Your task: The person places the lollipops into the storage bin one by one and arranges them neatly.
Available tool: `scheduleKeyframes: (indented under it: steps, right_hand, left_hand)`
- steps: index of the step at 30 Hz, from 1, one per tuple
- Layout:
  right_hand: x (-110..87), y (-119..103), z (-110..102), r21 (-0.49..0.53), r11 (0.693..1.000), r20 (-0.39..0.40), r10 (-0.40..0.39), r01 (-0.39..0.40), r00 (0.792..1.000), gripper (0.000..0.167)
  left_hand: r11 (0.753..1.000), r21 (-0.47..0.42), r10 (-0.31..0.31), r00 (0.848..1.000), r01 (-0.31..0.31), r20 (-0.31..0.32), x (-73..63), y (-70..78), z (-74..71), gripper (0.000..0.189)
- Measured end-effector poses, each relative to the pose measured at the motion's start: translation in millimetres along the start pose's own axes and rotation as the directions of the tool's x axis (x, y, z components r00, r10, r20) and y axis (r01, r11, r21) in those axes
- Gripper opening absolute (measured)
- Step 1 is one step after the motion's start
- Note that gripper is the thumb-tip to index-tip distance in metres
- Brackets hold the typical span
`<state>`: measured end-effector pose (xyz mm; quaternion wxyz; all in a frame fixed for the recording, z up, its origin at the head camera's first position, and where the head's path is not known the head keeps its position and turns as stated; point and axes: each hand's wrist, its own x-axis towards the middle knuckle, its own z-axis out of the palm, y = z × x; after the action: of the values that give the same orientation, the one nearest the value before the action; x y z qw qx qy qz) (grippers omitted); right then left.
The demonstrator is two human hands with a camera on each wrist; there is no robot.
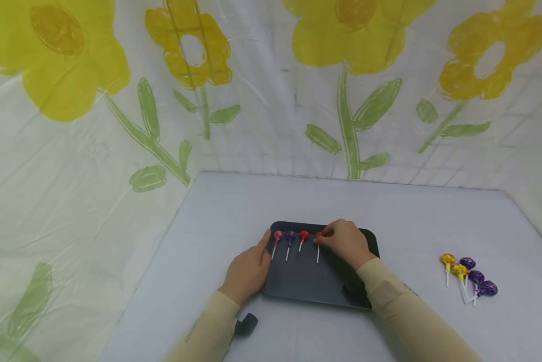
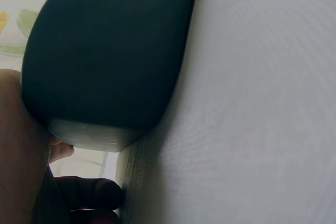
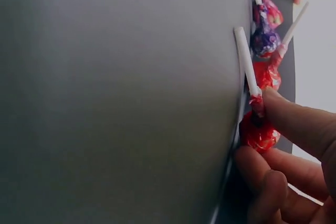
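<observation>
A dark rectangular tray [image 1: 298,281] carries a row of lollipops along its far edge. From the left come a pink lollipop [image 1: 277,235], a purple lollipop [image 1: 290,236] and a red lollipop [image 1: 303,235], sticks toward the near side. My right hand [image 1: 347,242] pinches another red lollipop [image 3: 259,132] between thumb and fingers at the row's right end, its white stick showing below the fingers. Along the tray's left edge lies my left hand [image 1: 247,271], index finger extended and touching the rim. The left wrist view shows mostly a dark rounded shape close to the camera.
Yellow lollipops [image 1: 447,259] and purple lollipops [image 1: 488,288] lie in a loose pile on the white table [image 1: 416,216], right of the tray. A flower-printed curtain [image 1: 262,125] hangs behind the table. A dark object [image 1: 247,324] sits beside the left wrist.
</observation>
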<state>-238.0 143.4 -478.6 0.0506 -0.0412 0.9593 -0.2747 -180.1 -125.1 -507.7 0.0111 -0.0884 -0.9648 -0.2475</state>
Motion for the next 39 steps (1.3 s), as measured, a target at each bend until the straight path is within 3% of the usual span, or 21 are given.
scheduleKeyframes:
  steps: [39]
  right_hand:
    - [-2.8, 2.3, -4.5, 0.014, 1.000, -0.015, 0.015, -0.015, 1.000, 0.040]
  left_hand:
    - [1.000, 0.010, 0.011, 1.000, -0.011, -0.005, 0.3, -0.8, -1.0, 0.057]
